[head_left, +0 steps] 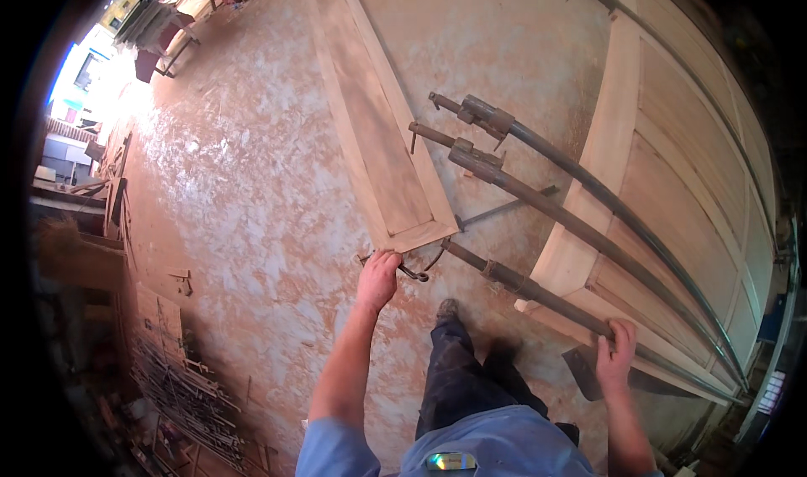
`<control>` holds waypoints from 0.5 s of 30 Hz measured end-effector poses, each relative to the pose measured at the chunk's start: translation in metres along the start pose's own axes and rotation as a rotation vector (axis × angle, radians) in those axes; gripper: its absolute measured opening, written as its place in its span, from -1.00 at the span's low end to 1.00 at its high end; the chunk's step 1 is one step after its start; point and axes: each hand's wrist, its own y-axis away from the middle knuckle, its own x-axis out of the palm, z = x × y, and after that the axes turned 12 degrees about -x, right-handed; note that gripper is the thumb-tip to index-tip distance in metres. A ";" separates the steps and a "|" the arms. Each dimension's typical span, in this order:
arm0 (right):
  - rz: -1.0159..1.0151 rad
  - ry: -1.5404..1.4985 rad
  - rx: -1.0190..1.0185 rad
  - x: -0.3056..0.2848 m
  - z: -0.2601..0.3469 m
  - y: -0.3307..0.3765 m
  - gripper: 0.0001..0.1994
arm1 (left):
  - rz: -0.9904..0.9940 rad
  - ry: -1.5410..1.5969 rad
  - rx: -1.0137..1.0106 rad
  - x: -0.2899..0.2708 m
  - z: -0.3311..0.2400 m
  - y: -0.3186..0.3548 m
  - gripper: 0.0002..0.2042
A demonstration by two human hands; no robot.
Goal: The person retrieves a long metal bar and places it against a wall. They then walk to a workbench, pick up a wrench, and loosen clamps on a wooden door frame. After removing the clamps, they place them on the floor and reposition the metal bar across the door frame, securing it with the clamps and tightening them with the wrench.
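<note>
My left hand (378, 277) grips the crank handle (411, 272) at the near end of a long rusty pipe clamp (521, 285). My right hand (616, 353) closes around the same clamp's bar where it crosses the near edge of a pale wooden door (664, 200) lying on the floor. A narrow wooden panel (374, 124) lies just beyond my left hand, its near corner touching the clamp end. My legs in dark trousers (458, 376) stand between both hands.
Two more pipe clamps (504, 132) run across the door to the right. The sawdust-covered floor (244, 191) stretches to the left. Stacked timber and scrap (168, 351) line the left edge. Wooden furniture frames (160, 23) stand at the far left top.
</note>
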 end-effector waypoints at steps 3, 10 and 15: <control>-0.007 0.019 0.002 0.005 0.002 -0.003 -0.69 | -0.003 -0.029 0.097 -0.005 0.006 -0.023 -0.83; 0.004 0.034 0.032 0.004 0.009 -0.014 -0.71 | 0.058 -0.126 0.304 -0.005 0.001 -0.054 -0.82; -0.010 0.037 0.025 0.007 0.008 -0.019 -0.70 | 0.058 -0.091 0.301 0.003 -0.005 -0.064 -0.82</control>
